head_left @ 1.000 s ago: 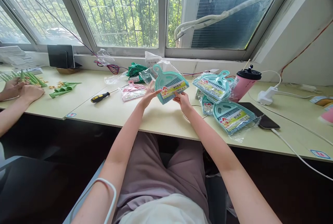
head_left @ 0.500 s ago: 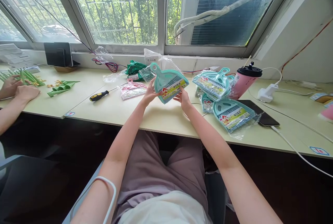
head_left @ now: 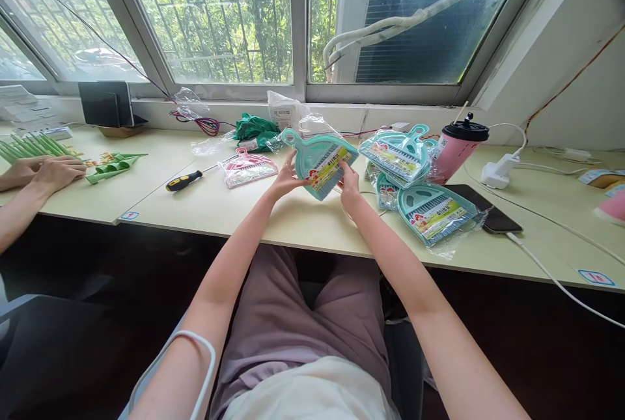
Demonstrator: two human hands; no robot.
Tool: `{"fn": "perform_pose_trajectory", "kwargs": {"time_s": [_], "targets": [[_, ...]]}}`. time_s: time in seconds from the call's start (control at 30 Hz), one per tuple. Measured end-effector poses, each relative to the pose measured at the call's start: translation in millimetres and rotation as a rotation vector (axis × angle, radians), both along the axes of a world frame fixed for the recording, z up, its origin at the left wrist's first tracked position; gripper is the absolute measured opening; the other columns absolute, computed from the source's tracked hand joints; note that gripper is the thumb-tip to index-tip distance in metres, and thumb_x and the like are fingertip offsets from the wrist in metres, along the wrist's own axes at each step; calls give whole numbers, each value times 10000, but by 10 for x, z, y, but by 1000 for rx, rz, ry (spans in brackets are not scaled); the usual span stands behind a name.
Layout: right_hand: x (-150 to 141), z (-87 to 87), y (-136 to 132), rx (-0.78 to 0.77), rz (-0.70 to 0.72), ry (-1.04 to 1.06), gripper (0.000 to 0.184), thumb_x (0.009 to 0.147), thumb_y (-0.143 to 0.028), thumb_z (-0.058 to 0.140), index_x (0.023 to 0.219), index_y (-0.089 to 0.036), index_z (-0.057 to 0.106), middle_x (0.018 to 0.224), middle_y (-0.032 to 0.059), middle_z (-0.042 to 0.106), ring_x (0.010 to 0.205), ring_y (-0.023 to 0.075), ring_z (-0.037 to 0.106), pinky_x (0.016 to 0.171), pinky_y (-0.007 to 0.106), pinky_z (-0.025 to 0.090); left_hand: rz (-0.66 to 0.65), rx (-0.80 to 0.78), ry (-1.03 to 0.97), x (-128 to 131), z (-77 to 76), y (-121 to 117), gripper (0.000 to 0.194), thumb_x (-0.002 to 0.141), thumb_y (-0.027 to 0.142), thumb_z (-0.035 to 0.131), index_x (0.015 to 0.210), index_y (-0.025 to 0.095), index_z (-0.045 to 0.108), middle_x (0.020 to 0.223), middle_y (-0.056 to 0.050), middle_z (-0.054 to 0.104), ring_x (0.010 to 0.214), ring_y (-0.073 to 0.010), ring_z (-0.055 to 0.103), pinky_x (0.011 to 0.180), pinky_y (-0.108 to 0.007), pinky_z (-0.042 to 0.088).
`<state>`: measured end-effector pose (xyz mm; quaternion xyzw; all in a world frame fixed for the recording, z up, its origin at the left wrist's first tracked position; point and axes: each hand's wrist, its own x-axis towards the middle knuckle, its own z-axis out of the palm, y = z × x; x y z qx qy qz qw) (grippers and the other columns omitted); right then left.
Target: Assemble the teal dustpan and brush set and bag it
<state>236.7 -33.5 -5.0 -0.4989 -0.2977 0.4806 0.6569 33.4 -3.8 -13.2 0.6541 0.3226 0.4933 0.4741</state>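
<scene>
Between my hands, just above the table, a teal mini dustpan and brush set [head_left: 317, 153] is held up in clear plastic wrapping, its yellow label facing me and its handle pointing up and left. My left hand [head_left: 288, 179] grips its left side near the handle. On its lower right edge, my right hand [head_left: 349, 182] pinches with thumb and fingers. More wrapped teal dustpan sets [head_left: 398, 156] are stacked to the right, one of them [head_left: 437, 215] lying in front of the stack. A wrapped pink set [head_left: 250, 168] rests left of my left hand.
A yellow and black screwdriver [head_left: 184, 180] lies at left. Behind are a green bag [head_left: 256, 130] and clear plastic. To the right stand a pink cup [head_left: 456, 150], a phone [head_left: 483, 208] and a white plug [head_left: 500, 172]. Another person's hands [head_left: 53, 172] rest by green stems at far left.
The held dustpan set has dropped slightly and tilted, its handle leaning further left. My right hand has closed in on its edge. The other person's hands have shifted right.
</scene>
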Motion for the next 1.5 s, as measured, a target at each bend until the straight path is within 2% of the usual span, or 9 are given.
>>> {"fn": "perform_pose_trajectory", "kwargs": {"time_s": [0.13, 0.37, 0.5, 0.67, 0.77, 0.9, 1.03, 1.23, 1.5], "targets": [[2, -3, 19, 75, -4, 27, 223, 776, -427, 742, 881, -252, 650, 896, -20, 761, 897, 149, 696, 732, 237, 552, 43, -1, -2, 5, -33, 29, 1369, 429, 207, 1019, 1605, 363, 335, 1433, -160, 617, 1253, -359, 629, 1019, -529, 536], [-49, 64, -51, 170, 3, 152, 191, 790, -391, 742, 891, -256, 651, 945, 1, 779, 965, 179, 721, 787, 278, 607, 56, -42, 33, 52, -15, -41, 1441, 489, 221, 1010, 1672, 286, 188, 1395, -197, 633, 1201, -343, 662, 995, -498, 564], [-28, 76, -65, 169, -96, 93, 212, 864, -443, 677, 980, -266, 677, 1016, 29, 788, 1072, 192, 714, 833, 280, 616, -52, -71, 78, 106, -12, -106, 1423, 537, 242, 1000, 1674, 323, 147, 1403, -207, 634, 920, -280, 761, 893, -504, 607], [15, 75, -49, 185, -147, 98, 295, 934, -461, 616, 1135, -256, 683, 1154, 59, 767, 1180, 206, 683, 949, 323, 609, -222, -166, 106, 196, -25, -177, 1071, 626, 322, 972, 1530, 206, 410, 1089, -180, 765, 764, -269, 776, 825, -477, 628], [28, 74, -31, 192, -153, 119, 251, 956, -414, 593, 1144, -272, 680, 1153, 48, 768, 1159, 189, 690, 971, 315, 594, -234, -176, 126, 214, -5, -204, 1031, 620, 336, 976, 1483, 192, 431, 1050, -171, 773, 792, -277, 780, 839, -469, 625], [35, 55, 5, 244, -171, 186, 179, 941, -383, 621, 1059, -268, 691, 1041, 30, 778, 1070, 185, 713, 924, 330, 607, -186, -190, 146, 203, 39, -227, 1061, 666, 441, 936, 1533, 237, 361, 1189, -185, 749, 988, -315, 764, 891, -499, 612], [11, 29, 18, 310, -143, 297, 136, 884, -357, 704, 951, -240, 688, 950, 11, 769, 956, 180, 715, 859, 328, 609, -124, -169, 36, 209, 70, -245, 872, 792, 629, 772, 1499, 280, 398, 1428, -163, 641, 1226, -331, 671, 930, -500, 602], [-49, 37, 18, 297, -10, 357, 136, 897, -351, 690, 860, -222, 665, 881, -3, 756, 939, 186, 715, 840, 329, 611, 68, -99, 1, 226, 47, -213, 864, 689, 558, 875, 1392, 242, 484, 1200, -101, 736, 1058, -290, 720, 894, -460, 602], [-41, 26, 89, 346, 223, 337, 118, 857, -289, 669, 954, -223, 663, 946, 6, 768, 965, 204, 712, 878, 353, 607, 146, -63, -68, 198, 14, -141, 868, 601, 483, 945, 1308, 206, 524, 1207, -134, 730, 1074, -337, 712, 846, -479, 629]]}}
